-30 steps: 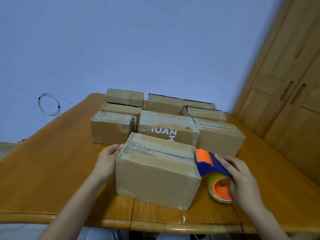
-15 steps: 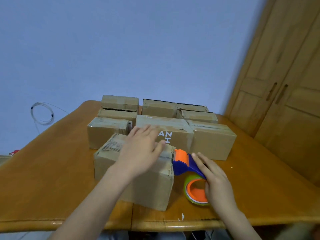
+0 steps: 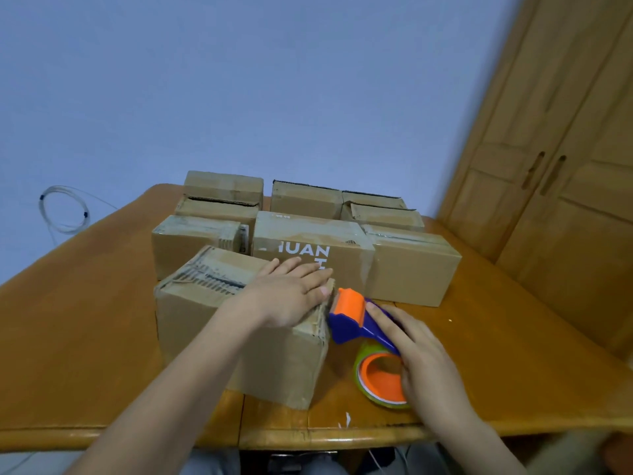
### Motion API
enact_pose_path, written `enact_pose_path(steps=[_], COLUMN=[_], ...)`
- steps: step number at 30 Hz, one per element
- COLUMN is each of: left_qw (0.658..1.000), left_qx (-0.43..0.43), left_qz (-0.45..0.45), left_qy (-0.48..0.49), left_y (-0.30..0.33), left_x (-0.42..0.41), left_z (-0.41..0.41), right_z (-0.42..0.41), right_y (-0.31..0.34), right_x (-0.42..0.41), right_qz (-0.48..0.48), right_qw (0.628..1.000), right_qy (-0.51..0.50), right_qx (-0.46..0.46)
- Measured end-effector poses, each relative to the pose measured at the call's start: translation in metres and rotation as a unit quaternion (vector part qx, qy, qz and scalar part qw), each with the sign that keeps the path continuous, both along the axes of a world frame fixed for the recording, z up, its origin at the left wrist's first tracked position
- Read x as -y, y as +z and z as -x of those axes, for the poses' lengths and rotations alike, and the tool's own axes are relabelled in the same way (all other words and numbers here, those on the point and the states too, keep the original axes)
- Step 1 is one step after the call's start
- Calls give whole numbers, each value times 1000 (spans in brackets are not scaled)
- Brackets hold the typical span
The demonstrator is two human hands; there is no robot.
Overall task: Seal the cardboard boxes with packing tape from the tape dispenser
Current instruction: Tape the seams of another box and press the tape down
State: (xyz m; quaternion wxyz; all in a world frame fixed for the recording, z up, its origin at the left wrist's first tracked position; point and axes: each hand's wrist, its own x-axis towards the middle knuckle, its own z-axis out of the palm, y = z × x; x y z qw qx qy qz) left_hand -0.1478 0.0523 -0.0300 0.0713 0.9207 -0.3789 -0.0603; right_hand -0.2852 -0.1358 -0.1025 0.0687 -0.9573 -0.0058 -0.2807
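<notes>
A brown cardboard box stands near the table's front edge, its top scuffed with torn tape marks. My left hand lies flat on the right part of its top, fingers straight and pressing down by the right edge. At that same edge sits the tape dispenser, blue with an orange roller and an orange-cored roll of tape. My right hand grips its handle, forefinger stretched along the blue body. The orange roller touches the box's upper right edge.
Several more cardboard boxes stand in rows behind the near one, one printed with white letters. The wooden table has bare room left and right. A wooden cupboard rises at the right. A coiled cable hangs on the wall.
My left hand left the box's left side and came to lie flat on its top near the right edge. The dispenser stays at that edge in my right hand.
</notes>
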Motion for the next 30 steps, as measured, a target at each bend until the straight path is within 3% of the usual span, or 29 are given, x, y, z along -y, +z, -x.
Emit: enact_pose_path(steps=[8, 30], left_qw=[1000, 999], left_qx=[-15, 1], left_qz=[10, 2], left_qy=[-1, 45], left_y=[-1, 5], left_x=[0, 20], left_z=[-1, 9], right_z=[23, -18], right_y=[-10, 59], right_x=[16, 5], right_qz=[70, 197], right_qw=[992, 961], right_qy=[-52, 74], right_qx=[-97, -180])
